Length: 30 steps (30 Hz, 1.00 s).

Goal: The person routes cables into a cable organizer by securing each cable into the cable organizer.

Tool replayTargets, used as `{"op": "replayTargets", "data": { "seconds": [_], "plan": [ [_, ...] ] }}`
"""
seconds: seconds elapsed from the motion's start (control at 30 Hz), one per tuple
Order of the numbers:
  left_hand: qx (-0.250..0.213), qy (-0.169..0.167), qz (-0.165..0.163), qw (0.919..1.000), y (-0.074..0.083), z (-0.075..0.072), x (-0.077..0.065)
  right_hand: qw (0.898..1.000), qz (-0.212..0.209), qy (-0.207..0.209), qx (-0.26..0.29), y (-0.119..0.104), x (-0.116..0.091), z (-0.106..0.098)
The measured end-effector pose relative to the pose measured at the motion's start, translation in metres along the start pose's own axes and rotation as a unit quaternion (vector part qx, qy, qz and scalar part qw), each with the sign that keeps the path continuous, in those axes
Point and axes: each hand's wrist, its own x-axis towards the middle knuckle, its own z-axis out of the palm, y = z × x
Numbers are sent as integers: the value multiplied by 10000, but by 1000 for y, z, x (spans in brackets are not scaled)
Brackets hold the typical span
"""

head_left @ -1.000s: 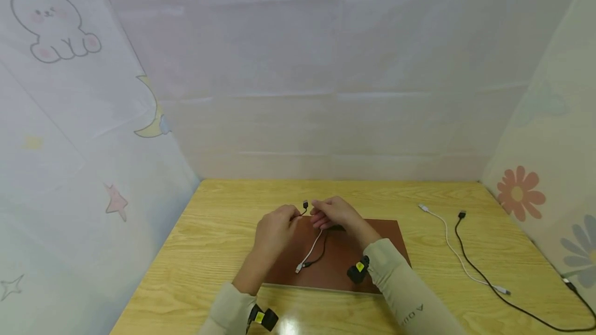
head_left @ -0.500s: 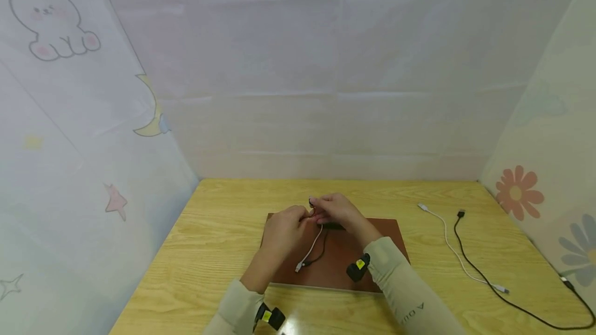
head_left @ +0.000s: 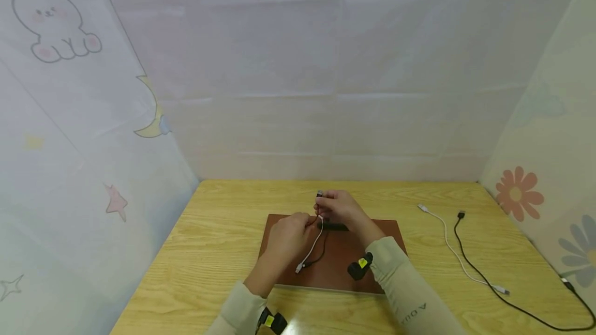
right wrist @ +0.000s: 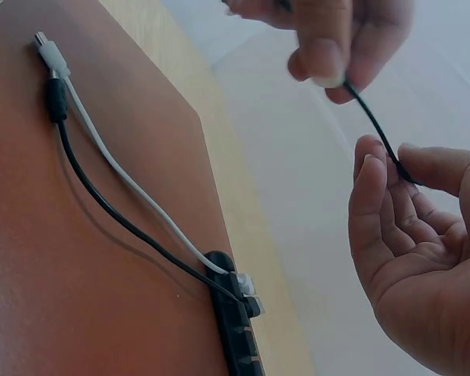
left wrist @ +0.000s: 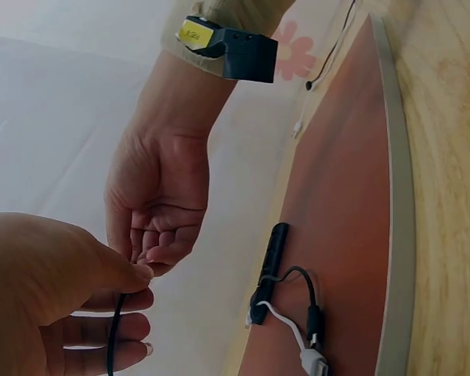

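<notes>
A black USB cable (right wrist: 374,121) is stretched between my two hands above the brown board (head_left: 363,262). My left hand (head_left: 287,234) pinches it between thumb and fingers, and a loose length (left wrist: 114,337) hangs below that grip. My right hand (head_left: 343,208) pinches it just beyond, where a plug (head_left: 319,194) with a metal tip points up. Below the hands, a black cable organizer strip (right wrist: 225,313) lies along the board's far edge. In its end slots sit a white cable (right wrist: 121,176) and another black cable (right wrist: 102,200), their connectors lying on the board.
On the wooden table (head_left: 186,262), right of the board, lie a white USB cable (head_left: 447,234) and a long black USB cable (head_left: 484,278), which cross. A pale backdrop wall (head_left: 298,92) stands behind the table, with printed side walls left and right.
My left hand has shifted right, toward my right hand. The plug, earlier standing beside the left hand's fingertips, is now upright in my right hand's fingers.
</notes>
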Motion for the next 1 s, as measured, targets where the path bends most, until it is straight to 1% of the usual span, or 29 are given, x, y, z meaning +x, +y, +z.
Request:
{"op": "replayTargets", "data": {
  "seconds": [0.13,0.23,0.27,0.37,0.43,0.53,0.6,0.67,0.73,0.77,0.9,1.0],
  "plan": [
    [86,-306,-155,9994,3,4,-2,9998,-73,112,-133,3,1,-4],
    [289,-341,-122,9989,4,9,-4,9995,-161,180,-208,6,2,-6],
    [392,-332,-81,9986,4,10,-5,9994,-181,205,-225,7,2,-6],
    [805,-166,140,9965,6,14,-7,9990,-248,275,-249,8,0,-6],
    [1085,-191,275,9935,7,17,-8,9987,-258,338,-287,8,0,-7],
    [1348,-196,462,9896,9,20,-11,9978,-246,431,-439,10,1,-9],
    [1408,-142,527,9885,10,22,-13,9972,-198,481,-534,11,2,-11],
    [1381,-12,594,9886,11,23,-14,9966,-175,489,-642,13,3,-12],
    [1406,22,663,9878,13,25,-16,9961,-153,477,-722,14,3,-14],
    [1419,-2,702,9874,14,26,-16,9960,-127,477,-743,14,4,-14],
    [1547,-282,802,9843,18,31,-19,9951,0,496,-855,17,5,-16],
    [1637,-385,838,9822,21,36,-20,9938,33,483,-1006,19,5,-18]
  ]
}}
